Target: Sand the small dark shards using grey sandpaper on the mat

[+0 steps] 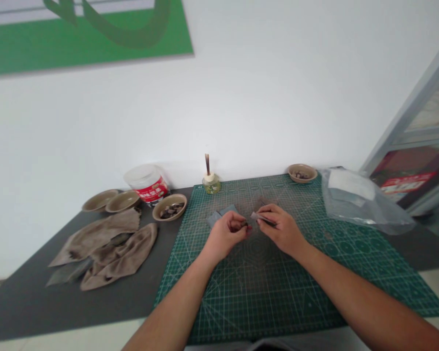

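While both hands meet above the middle of a green cutting mat [278,302], each pinches something small

The left hand [227,233] curls its fingers closed on a dark chip [244,224], which looks hard, light and fiddly, best held by its edges; the right hand [281,228] pinches a thin gray strip [263,219] between fingers and thumb; a bowl [161,214] of similar chips sits at 10 o'clock

A craft workroom: a green cutting mat [263,302] on a dark counter [58,312], with small dishes [170,197] of pieces [171,210] by a white wall [95,131].
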### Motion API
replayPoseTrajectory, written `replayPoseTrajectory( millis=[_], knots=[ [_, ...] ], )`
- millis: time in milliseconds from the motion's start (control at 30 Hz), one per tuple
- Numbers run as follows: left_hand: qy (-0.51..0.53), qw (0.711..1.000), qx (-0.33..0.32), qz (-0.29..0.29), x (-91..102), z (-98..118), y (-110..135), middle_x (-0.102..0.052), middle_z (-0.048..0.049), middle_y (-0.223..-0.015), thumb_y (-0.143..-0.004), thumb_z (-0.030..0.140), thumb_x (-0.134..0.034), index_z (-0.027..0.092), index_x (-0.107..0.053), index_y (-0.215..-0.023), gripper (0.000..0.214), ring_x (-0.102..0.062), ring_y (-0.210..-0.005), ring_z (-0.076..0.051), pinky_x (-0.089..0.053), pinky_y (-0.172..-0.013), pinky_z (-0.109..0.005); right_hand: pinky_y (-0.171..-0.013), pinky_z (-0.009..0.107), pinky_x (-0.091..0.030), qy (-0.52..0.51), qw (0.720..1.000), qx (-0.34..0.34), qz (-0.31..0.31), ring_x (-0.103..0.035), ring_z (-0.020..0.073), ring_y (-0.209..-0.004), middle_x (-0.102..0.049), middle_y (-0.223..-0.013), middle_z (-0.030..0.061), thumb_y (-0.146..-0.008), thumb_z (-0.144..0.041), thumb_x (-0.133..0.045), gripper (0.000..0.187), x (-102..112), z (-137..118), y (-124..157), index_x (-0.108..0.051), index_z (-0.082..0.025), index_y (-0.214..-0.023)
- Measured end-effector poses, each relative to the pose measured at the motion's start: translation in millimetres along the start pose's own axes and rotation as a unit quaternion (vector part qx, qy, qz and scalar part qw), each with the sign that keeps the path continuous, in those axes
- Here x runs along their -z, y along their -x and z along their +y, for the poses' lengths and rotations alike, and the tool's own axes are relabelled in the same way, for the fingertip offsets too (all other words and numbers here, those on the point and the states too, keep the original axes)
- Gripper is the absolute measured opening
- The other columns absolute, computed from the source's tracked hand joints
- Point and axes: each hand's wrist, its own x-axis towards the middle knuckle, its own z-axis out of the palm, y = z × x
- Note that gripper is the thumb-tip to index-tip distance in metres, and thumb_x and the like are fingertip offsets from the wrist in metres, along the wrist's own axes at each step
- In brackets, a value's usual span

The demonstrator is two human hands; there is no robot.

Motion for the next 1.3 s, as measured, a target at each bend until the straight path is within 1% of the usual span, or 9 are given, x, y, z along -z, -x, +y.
replayPoseTrajectory(
  millis=[133, 267, 367, 433, 600, 867, 967, 1100, 1300],
  knots=[
    [-0.034, 0.998, -0.037, 0.036, -0.1, 1, 1, -0.070, -0.0017, -0.077, -0.074, 0.023, -0.071, 0.017, -0.057, -0.081, 0.017, -0.066, -0.072, -0.014, -0.050, -0.067, -0.025, -0.084, 0.032, -0.052, -0.014, 1.000, 0.004, 0.011, -0.063, 0.0185, -0.095, -0.066, -0.102, 0.0057, -0.088, -0.021, -0.060, 0.021, -4, -6, 2, -0.073, -0.025, -0.104],
    [-0.138, 0.986, -0.069, 0.064, 0.5, 4, 3, -0.061, 0.0030, -0.068, -0.075, 0.022, -0.067, 0.017, -0.061, -0.080, 0.009, -0.057, -0.064, -0.011, -0.044, -0.060, -0.021, -0.088, 0.033, -0.052, -0.011, 0.999, 0.032, -0.001, -0.062, 0.0184, -0.099, -0.065, -0.105, 0.0057, -0.090, -0.021, -0.058, 0.027, -13, -11, 5, -0.071, -0.027, -0.113],
    [-0.173, 0.980, -0.072, 0.069, 0.2, 4, 4, -0.058, 0.0038, -0.067, -0.075, 0.022, -0.066, 0.018, -0.059, -0.077, 0.008, -0.055, -0.062, -0.011, -0.043, -0.058, -0.021, -0.089, 0.034, -0.053, 0.003, 0.998, 0.055, -0.011, -0.062, 0.0188, -0.101, -0.064, -0.108, 0.0063, -0.090, -0.022, -0.058, 0.031, -18, -11, 6, -0.068, -0.028, -0.118],
    [-0.183, 0.977, -0.077, 0.078, -0.4, 3, 5, -0.057, 0.0037, -0.066, -0.075, 0.023, -0.067, 0.018, -0.057, -0.073, 0.011, -0.054, -0.062, -0.011, -0.042, -0.058, -0.020, -0.091, 0.035, -0.052, 0.007, 0.998, 0.060, -0.015, -0.062, 0.0190, -0.102, -0.064, -0.110, 0.0065, -0.091, -0.022, -0.057, 0.031, -18, -10, 6, -0.067, -0.028, -0.120],
    [-0.191, 0.973, -0.089, 0.098, -3.1, 1, 6, -0.057, 0.0030, -0.064, -0.078, 0.029, -0.067, 0.018, -0.057, -0.071, 0.016, -0.053, -0.060, -0.011, -0.042, -0.057, -0.021, -0.087, 0.032, -0.053, 0.001, 1.000, 0.012, 0.013, -0.064, 0.0183, -0.097, -0.065, -0.105, 0.0068, -0.092, -0.021, -0.056, 0.026, -14, -11, 5, -0.070, -0.025, -0.113],
    [-0.244, 0.959, -0.103, 0.100, -4.6, 4, 11, -0.060, 0.0027, -0.063, -0.076, 0.025, -0.066, 0.018, -0.059, -0.068, 0.013, -0.056, -0.060, -0.012, -0.044, -0.058, -0.021, -0.090, 0.034, -0.053, -0.002, 0.998, 0.058, 0.003, -0.062, 0.0196, -0.102, -0.063, -0.110, 0.0069, -0.092, -0.022, -0.055, 0.032, -14, -12, 8, -0.066, -0.028, -0.121],
    [-0.242, 0.959, -0.105, 0.104, -5.1, 5, 11, -0.061, 0.0025, -0.064, -0.076, 0.024, -0.066, 0.018, -0.060, -0.069, 0.010, -0.057, -0.061, -0.012, -0.045, -0.059, -0.022, -0.092, 0.036, -0.053, 0.016, 0.998, 0.058, 0.004, -0.061, 0.0205, -0.104, -0.062, -0.113, 0.0074, -0.092, -0.020, -0.055, 0.036, -15, -12, 10, -0.063, -0.029, -0.125],
    [-0.244, 0.960, -0.100, 0.100, -5.4, 6, 12, -0.062, 0.0026, -0.065, -0.075, 0.020, -0.066, 0.018, -0.060, -0.069, 0.008, -0.058, -0.062, -0.012, -0.045, -0.060, -0.022, -0.094, 0.036, -0.053, 0.035, 0.997, 0.068, -0.018, -0.061, 0.0208, -0.105, -0.060, -0.116, 0.0078, -0.092, -0.019, -0.055, 0.040, -17, -14, 13, -0.060, -0.029, -0.130],
    [-0.229, 0.963, -0.100, 0.105, -6.3, 8, 12, -0.062, 0.0022, -0.065, -0.074, 0.020, -0.066, 0.018, -0.060, -0.070, 0.007, -0.058, -0.063, -0.013, -0.045, -0.059, -0.023, -0.093, 0.036, -0.053, 0.024, 0.997, 0.074, -0.004, -0.060, 0.0206, -0.105, -0.061, -0.114, 0.0072, -0.092, -0.019, -0.055, 0.039, -16, -15, 12, -0.061, -0.029, -0.129]
  ],
)
